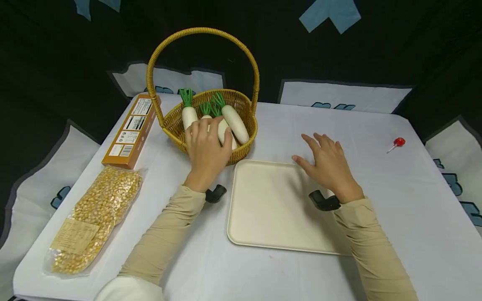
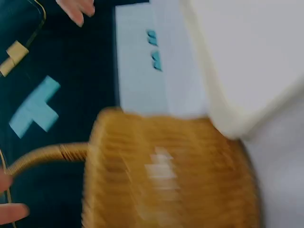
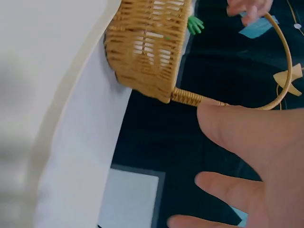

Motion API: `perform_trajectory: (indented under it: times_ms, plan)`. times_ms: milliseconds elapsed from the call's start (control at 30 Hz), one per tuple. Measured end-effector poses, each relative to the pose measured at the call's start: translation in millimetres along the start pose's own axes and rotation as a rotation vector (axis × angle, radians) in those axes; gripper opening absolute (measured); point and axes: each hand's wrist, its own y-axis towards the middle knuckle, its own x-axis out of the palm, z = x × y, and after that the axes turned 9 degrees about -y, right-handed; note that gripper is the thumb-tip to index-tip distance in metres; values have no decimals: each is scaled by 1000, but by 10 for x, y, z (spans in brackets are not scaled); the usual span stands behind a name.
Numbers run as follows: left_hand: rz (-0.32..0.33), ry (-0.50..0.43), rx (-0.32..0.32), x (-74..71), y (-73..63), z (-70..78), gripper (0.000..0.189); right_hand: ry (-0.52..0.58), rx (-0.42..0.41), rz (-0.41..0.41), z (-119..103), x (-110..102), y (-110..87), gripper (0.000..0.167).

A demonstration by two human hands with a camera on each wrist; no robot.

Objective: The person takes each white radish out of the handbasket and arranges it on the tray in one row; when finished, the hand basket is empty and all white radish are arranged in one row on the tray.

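Note:
A wicker basket (image 1: 175, 133) with a tall arched handle holds several white radishes (image 1: 235, 124) with green tops. My left hand (image 1: 207, 144) is over the basket's near side, above the radishes, its fingers loosely bent; whether it touches one is hidden. In the left wrist view its fingertips (image 2: 12, 213) stand apart with nothing between them, and the basket (image 2: 166, 175) is blurred. My right hand (image 1: 327, 165) hovers over the far right part of a cream tray (image 1: 278, 209), fingers spread and holding nothing. Its thumb (image 3: 228, 126) overlaps the basket handle only from the right wrist camera's angle.
An orange-brown box (image 1: 129, 131) lies at the table's left, with a clear bag of corn kernels (image 1: 101, 209) in front of it. A red lollipop (image 1: 399, 142) lies at the far right. White cloth covers the table (image 1: 414, 200); dark curtains hang behind.

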Motion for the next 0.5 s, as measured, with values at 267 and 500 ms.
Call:
perform_trajectory:
  times_ms: [267, 500]
  plan:
    - [255, -278, -385, -110, -123, -665, 40, 139, -5, -56, 19, 160, -27, 57]
    - [-4, -561, -563, -81, -160, -968, 53, 271, -7, -42, -16, 354, 70, 49]
